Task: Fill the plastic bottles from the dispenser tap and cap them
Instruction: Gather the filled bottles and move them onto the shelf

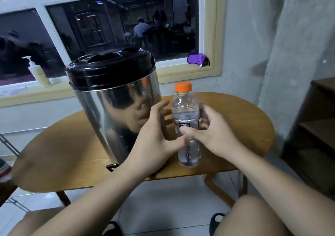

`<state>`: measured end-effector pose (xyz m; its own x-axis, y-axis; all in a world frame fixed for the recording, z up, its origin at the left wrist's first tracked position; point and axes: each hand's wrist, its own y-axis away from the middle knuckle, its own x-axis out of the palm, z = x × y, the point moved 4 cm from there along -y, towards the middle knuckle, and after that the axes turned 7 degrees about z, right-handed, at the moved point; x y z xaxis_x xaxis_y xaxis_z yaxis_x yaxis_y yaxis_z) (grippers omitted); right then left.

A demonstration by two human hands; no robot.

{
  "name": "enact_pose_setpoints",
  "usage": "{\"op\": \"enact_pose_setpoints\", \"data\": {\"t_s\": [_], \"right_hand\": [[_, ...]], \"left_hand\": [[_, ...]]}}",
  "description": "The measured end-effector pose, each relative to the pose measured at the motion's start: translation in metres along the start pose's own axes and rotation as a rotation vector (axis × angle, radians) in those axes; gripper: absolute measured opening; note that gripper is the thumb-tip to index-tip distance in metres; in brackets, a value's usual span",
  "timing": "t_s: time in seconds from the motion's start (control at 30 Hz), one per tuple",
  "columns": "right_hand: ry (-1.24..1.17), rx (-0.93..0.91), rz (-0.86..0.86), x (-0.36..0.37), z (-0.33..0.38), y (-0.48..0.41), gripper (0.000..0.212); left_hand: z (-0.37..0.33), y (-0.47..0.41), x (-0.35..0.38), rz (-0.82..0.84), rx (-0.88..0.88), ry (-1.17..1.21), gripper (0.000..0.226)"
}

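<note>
Plastic bottle (184,112) stands upright, cap (183,87) on top; right hand (210,134) grips its middle, left hand (155,134) is open just beside it

Orange cap (183,87), clear bottle (186,125) with seemingly black label, silver black-lidded dispenser (112,98).
</note>
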<state>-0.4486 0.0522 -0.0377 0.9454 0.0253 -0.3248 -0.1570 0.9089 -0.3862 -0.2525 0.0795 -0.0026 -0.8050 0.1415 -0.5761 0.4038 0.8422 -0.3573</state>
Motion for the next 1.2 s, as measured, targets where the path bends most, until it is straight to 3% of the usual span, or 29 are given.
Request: {"op": "enact_pose_setpoints", "data": {"t_s": [0.13, 0.33, 0.5, 0.67, 0.83, 0.93, 1.2], "right_hand": [[-0.067, -0.050, 0.040, -0.004, 0.041, 0.028, 0.056], [-0.068, -0.130, 0.165, 0.023, 0.112, 0.046, 0.062], [-0.008, -0.211, 0.319, 0.082, 0.162, 0.043, 0.069], [-0.062, -0.310, 0.427, 0.161, 0.208, 0.027, 0.068], [-0.034, -0.398, 0.564, 0.258, 0.241, 0.012, 0.049], [0.023, -0.441, 0.633, 0.307, 0.249, 0.008, 0.040], [0.019, -0.442, 0.802, 0.485, 0.231, -0.019, 0.038]], "left_hand": [[-0.002, 0.019, 0.003, 0.115, -0.059, 0.130, 0.113], [-0.007, 0.069, -0.026, 0.054, -0.048, 0.200, 0.072], [0.000, 0.130, -0.083, -0.113, -0.039, 0.099, 0.054], [0.033, 0.205, -0.152, -0.295, -0.104, -0.001, 0.057], [0.072, 0.278, -0.218, -0.470, -0.223, -0.082, 0.061], [0.095, 0.309, -0.242, -0.545, -0.272, -0.099, 0.066], [0.200, 0.394, -0.308, -0.805, -0.477, -0.129, 0.066]]}}
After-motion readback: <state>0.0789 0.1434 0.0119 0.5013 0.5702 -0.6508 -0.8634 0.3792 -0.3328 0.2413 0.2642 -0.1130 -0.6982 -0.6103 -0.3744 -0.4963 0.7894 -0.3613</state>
